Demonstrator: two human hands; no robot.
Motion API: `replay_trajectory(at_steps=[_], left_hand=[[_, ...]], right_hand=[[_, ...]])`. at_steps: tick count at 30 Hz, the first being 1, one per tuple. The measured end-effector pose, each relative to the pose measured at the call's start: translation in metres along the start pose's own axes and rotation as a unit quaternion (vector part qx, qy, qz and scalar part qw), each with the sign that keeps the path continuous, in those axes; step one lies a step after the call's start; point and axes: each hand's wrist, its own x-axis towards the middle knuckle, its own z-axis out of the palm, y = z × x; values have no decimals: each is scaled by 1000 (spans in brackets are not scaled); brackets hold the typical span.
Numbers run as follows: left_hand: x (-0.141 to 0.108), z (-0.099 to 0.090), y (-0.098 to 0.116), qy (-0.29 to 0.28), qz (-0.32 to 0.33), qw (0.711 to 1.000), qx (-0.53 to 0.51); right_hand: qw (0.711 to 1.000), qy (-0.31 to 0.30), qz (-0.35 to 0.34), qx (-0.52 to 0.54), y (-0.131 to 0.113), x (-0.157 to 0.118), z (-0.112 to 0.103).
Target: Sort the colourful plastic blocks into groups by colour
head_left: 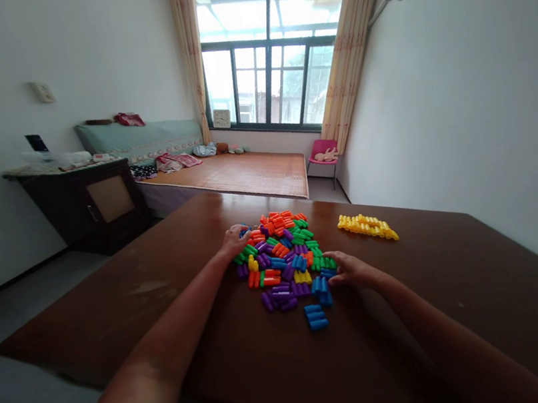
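Note:
A pile of orange, green, purple, blue and yellow plastic pieces (284, 250) lies on the dark brown table (159, 278). At the pile's far left edge is my left hand (236, 240), its fingers closed round a blue piece (244, 231) that shows only in part. On the right edge, my right hand (350, 269) has thumb and fingers apart, touching or close beside a blue piece (329, 272). Nearest to me lies a separate blue group (315, 317). Yellow pieces (366, 226) form a row away to the right of the pile.
Beyond the table stands a bed (244, 171) with cloths and a padded headboard. A dark cabinet (82, 202) with items on top is at the left. A pink chair (325, 152) holding a soft toy stands by the right wall, near the window (272, 66).

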Motion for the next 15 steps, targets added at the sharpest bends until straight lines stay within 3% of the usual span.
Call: replay_trajectory(at_steps=[4, 9, 15], left_hand=[[-15, 14, -6, 71, 33, 997, -17], [-23, 9, -16, 52, 61, 995, -52], [-17, 3, -23, 25, 95, 994, -46]], right_hand=[[995, 74, 21, 63, -21, 36, 24], [970, 174, -22, 166, -27, 47, 53], [960, 151, 3, 236, -17, 30, 43]])
